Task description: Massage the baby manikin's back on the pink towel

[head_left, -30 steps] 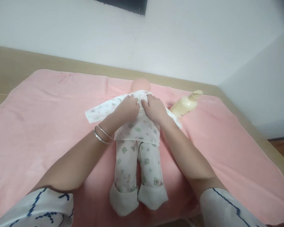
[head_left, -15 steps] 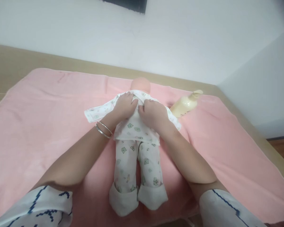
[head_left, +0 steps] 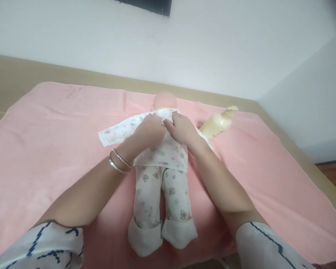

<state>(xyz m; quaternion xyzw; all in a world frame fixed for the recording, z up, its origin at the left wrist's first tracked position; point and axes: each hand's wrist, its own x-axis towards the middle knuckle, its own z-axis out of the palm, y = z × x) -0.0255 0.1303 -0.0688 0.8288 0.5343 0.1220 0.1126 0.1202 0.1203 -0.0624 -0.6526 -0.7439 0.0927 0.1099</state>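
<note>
A baby doll (head_left: 165, 100) lies on its back with its legs toward me, dressed in a white printed baby shirt (head_left: 168, 149) and matching baby pants (head_left: 148, 194) with turned-up cuffs. My left hand (head_left: 151, 129) is closed on the shirt's front just below the collar, its fingertips partly hidden. Beside it, my right hand (head_left: 182, 129) pinches the shirt at the collar with thumb and bent fingers. The two hands nearly touch over the doll's chest. One shirt sleeve (head_left: 114, 133) stretches out flat to the left; the other is mostly behind my right arm.
A pink blanket (head_left: 58, 157) is spread under the doll over a tan surface (head_left: 14, 71). To the right of the doll lies a pale yellow pump bottle (head_left: 218, 124), tilted on its side. A white wall (head_left: 100, 45) rises behind.
My left hand has gone from lying over the shirt to a closed grip near the collar. My right hand has shifted slightly up toward the neckline, its fingers now on the collar.
</note>
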